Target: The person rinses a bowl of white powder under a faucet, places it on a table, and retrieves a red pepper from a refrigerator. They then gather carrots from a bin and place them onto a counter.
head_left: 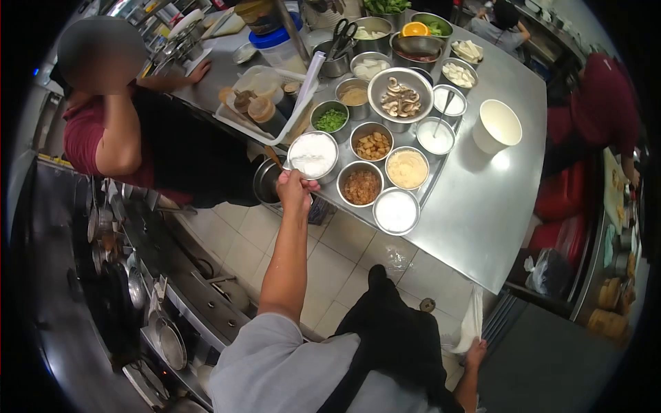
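My left hand is closed on the near rim of a round metal container of white powder, at the left edge of the steel table. Beside this container stand metal tins of chopped green herbs, brown chunks and a brown minced ingredient. Low at the right, my right hand grips a white cloth that hangs by the table's corner.
More tins, one with white contents, and a bowl of sliced mushrooms crowd the steel table. A white tub stands at right. A co-worker leans at the left; stove and pans lie lower left.
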A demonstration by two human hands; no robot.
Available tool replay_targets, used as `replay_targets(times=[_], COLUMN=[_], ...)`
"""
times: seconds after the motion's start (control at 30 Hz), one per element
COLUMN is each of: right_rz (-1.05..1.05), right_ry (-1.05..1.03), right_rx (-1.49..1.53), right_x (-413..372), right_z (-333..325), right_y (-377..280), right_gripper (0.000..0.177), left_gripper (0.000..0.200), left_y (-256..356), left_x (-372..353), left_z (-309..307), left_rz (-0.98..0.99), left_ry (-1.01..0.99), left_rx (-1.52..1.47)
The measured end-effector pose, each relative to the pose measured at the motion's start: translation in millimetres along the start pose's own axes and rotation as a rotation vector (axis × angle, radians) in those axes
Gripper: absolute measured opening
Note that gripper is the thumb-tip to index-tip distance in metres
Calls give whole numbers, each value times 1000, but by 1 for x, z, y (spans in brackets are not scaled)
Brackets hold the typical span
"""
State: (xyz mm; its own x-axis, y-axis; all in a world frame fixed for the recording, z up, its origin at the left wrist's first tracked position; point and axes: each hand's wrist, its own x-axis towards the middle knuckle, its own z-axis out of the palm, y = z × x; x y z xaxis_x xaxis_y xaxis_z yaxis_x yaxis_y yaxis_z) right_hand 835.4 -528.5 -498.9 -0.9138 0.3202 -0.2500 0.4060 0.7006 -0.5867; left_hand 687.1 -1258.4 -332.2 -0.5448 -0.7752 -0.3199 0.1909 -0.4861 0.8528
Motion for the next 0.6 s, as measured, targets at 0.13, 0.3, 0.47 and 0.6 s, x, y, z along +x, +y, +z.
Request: replay_targets(times=[0.13, 0.3, 0.47, 0.6], right_rz=[78, 96, 299, 86], right_ry=[-74, -235, -421, -418], right_rx=[-157, 20, 320, 302], right_x=[-12, -20, -5, 33], right_z=[-26, -47, -84, -135], right_y=[-52, -49, -87, -127], right_gripper=[44, 41, 36, 30], left_gripper=[6, 4, 17, 48], left_y=[-9, -18, -17, -3], left_x=[2, 1, 1, -28], left_z=[-3, -4, -9, -12], left_rz=[16, 27, -4, -100], left_ry=[66, 114, 25, 190], left_rx=[-1, 20, 55, 114])
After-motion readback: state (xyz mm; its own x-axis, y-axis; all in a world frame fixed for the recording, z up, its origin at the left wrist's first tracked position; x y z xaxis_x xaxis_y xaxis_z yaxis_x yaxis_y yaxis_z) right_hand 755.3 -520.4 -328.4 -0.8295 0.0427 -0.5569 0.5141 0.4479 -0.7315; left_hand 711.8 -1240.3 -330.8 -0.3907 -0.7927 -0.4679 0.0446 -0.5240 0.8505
